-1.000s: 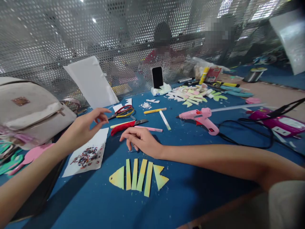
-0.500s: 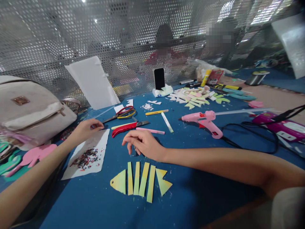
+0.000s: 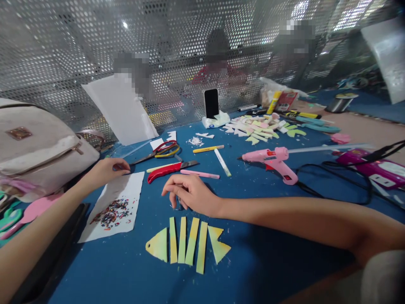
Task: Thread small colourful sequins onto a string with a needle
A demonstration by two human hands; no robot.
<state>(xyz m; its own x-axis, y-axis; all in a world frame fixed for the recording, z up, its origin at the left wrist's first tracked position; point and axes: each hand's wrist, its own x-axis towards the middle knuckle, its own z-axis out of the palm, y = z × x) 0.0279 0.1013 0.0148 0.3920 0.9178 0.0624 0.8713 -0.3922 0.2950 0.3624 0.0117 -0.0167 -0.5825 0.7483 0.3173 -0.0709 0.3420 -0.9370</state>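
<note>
My left hand (image 3: 110,169) is closed in a pinch by the upper edge of a white paper sheet (image 3: 134,188). What its fingertips hold, if anything, is hidden. Small dark and reddish flakes (image 3: 114,213) lie heaped on that sheet. My right hand (image 3: 191,192) rests with curled fingers above the blue table; something small and shiny shows under them, too unclear to name. Below it, yellow-green pieces form a fish: a pointed head (image 3: 158,245) with a hole, several separate strips (image 3: 192,240) and a notched tail (image 3: 219,245).
Beyond the hands lie a red-handled knife (image 3: 167,171), scissors (image 3: 164,150), pens (image 3: 209,148) and a pink glue gun (image 3: 268,158) with its cord. Farther back are a pile of cut pieces (image 3: 256,126) and a phone (image 3: 211,103). A bag (image 3: 41,147) stands left.
My left hand has shifted slightly left and away from the scissors' tip. My right hand keeps nearly the same place and pose. The fish pieces keep their arrangement.
</note>
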